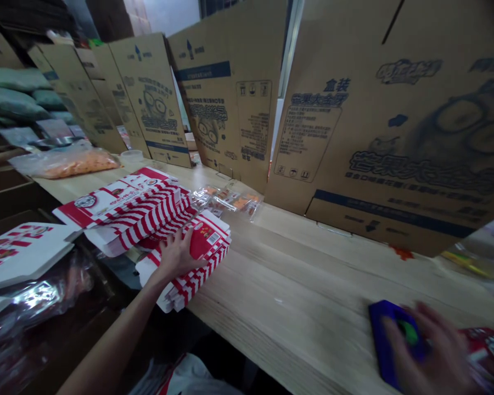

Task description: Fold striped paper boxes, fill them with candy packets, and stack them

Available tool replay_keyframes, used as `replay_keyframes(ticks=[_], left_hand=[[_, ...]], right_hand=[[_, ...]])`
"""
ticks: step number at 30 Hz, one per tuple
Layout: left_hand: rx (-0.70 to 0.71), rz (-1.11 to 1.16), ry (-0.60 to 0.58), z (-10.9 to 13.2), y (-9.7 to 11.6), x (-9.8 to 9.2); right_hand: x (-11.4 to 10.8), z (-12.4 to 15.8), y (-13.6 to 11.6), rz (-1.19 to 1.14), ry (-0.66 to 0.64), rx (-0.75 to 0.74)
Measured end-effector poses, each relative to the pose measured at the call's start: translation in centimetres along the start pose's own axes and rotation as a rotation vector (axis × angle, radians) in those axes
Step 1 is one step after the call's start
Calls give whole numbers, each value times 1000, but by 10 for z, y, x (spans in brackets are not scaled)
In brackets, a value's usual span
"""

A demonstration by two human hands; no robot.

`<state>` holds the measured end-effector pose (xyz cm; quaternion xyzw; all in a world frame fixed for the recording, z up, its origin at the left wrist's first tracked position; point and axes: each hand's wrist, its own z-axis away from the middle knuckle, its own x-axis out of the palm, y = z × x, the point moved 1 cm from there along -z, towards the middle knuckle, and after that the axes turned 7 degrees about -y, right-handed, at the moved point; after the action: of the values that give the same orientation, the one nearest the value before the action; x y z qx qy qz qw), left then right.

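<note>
My left hand (177, 255) lies on top of a stack of flattened red-and-white striped cartons (209, 230), its fingers spread and its thumb stretched to the right. Beside it, a larger pile of the same cartons (140, 203) overlaps this stack on the far left side. At the lower right, my right hand (432, 351) is smeared by motion. Its thumb and fingers are around a blue tape dispenser (381, 334) with a green round middle, at the table surface. A red printed packet (489, 345) is partly hidden behind that hand.
Big brown cardboard panels (230, 99) stand upright along the table's back edge. Small clear packets (234, 202) lie before them. A bag of orange pieces (74, 162) sits far left, near a clear cup (132, 156). Open boxes with plastic-wrapped items (45, 296) stand left of the table.
</note>
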<state>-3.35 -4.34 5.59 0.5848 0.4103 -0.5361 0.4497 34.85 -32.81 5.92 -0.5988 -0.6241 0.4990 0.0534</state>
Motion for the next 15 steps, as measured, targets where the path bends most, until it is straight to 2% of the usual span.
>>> replay_keyframes(ticks=[2, 3, 5, 7, 9, 11, 13, 15], left_hand=[[64, 24, 94, 10, 8, -24], [106, 55, 130, 17, 14, -36], [205, 141, 175, 33, 30, -56], [306, 236, 197, 51, 52, -63], [403, 331, 176, 67, 76, -56], [457, 420, 130, 79, 98, -40], [464, 509, 93, 86, 114, -23], [449, 633, 53, 89, 125, -12]], right_hand=[[31, 4, -18, -142, -146, -32], [48, 7, -30, -253, -236, -3], [81, 16, -57, -538, -459, 130], [107, 26, -85, -850, -663, 226], [123, 34, -108, -1094, -780, 250], [131, 41, -119, -1207, -810, 269], [133, 48, -115, -1211, -766, 314], [129, 53, -98, -1150, -673, 371]])
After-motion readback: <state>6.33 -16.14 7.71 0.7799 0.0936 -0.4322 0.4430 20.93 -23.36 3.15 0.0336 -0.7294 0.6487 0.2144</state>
